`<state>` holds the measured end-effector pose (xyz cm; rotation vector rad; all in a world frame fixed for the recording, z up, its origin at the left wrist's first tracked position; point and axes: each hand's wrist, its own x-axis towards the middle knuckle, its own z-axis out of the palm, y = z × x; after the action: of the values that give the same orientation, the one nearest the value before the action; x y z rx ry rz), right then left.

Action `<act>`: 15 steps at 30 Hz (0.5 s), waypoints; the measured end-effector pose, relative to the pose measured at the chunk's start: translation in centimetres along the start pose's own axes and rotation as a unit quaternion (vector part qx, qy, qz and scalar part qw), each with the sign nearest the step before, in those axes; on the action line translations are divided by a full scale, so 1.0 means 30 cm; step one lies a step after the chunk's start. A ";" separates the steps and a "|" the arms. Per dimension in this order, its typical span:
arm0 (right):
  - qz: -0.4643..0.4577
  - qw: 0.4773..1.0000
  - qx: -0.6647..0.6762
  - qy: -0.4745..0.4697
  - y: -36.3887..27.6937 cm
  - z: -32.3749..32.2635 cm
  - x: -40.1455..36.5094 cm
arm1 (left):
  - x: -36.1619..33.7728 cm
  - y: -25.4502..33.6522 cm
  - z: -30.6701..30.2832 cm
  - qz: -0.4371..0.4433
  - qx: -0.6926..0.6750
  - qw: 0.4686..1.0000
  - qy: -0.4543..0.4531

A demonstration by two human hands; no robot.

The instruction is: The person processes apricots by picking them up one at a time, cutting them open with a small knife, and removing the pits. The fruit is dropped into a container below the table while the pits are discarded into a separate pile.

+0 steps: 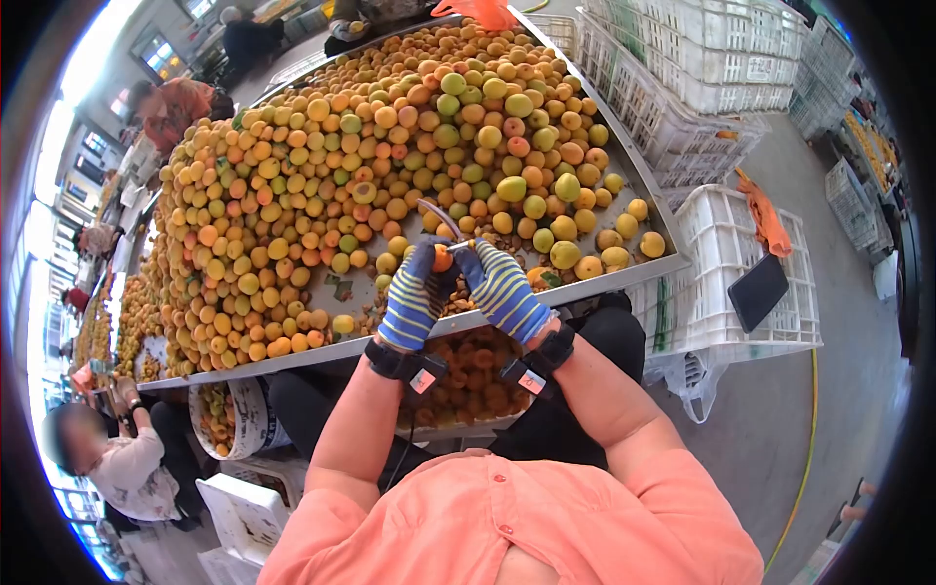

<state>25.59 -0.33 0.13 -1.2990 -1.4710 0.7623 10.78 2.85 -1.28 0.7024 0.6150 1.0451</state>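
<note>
Both my hands wear blue-and-yellow striped gloves with dark fingertips and meet over the near edge of the metal table. My left hand [414, 297] is closed around an orange apricot [443, 258], which shows between the fingers. Close against it, my right hand [499, 288] grips what looks like a small knife [441, 215] with a thin, curved blade pointing up and left. The fingers partly hide the fruit and the handle. Beyond my hands, a large heap of yellow, orange and greenish apricots [322, 166] covers much of the table.
A metal rim [585, 290] borders the table. Below it sits a crate of apricot halves [468, 385]. White plastic crates [697, 219] stand at right, with a dark tablet [758, 292] on one. A white bucket [255, 419] is at left. Other people work along the left side.
</note>
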 end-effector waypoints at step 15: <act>0.036 0.999 -0.031 -0.007 -0.024 -0.028 -0.020 | 0.011 -0.017 0.030 -0.022 0.058 0.998 0.026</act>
<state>26.10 -1.19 0.89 -1.4033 -1.4757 0.7800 11.86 2.77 -1.14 0.7606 0.7371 0.9957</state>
